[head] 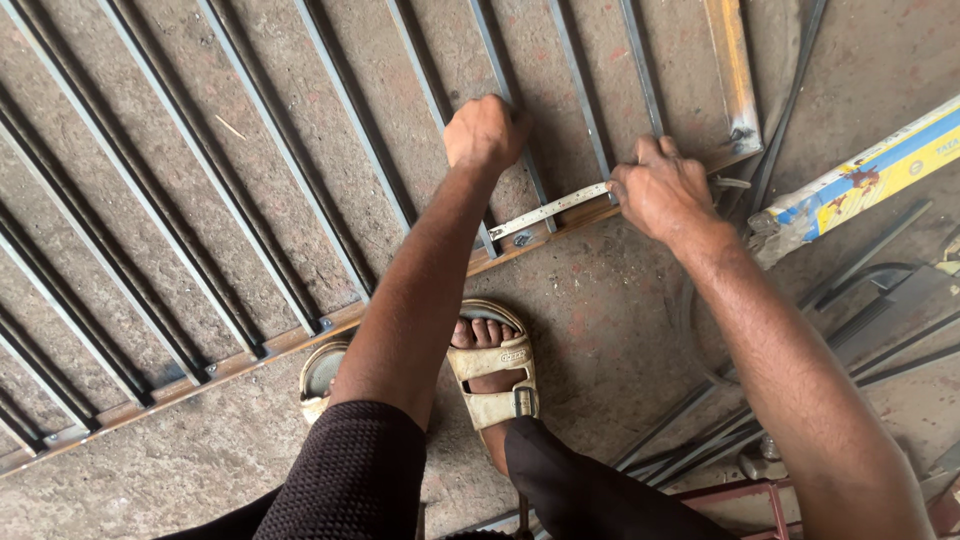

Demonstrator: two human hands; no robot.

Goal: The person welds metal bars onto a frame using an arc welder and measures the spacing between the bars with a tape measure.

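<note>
Left hand (487, 132) fisted around upright bar (530, 180) at upper centre, steadying it; right hand (664, 190) closed, pinning steel rule (548, 211) against grille frame (250, 355) for spacing.

Grille bars (300, 190): dull grey steel, rusty frame rail. Floor (620, 330): rough, stained concrete. Sandal (497, 380): worn, matt beige plastic.

You have one view only, from the camera on your head, so nothing is shared with a second view. It looks almost straight down from close range, past your knees at the bottom edge of the frame, onto the rough grey concrete floor (620, 330). Your two forearms reach up from the bottom toward the upper middle, and the grille of long grey steel bars (250, 200) fills the left and top.
</note>
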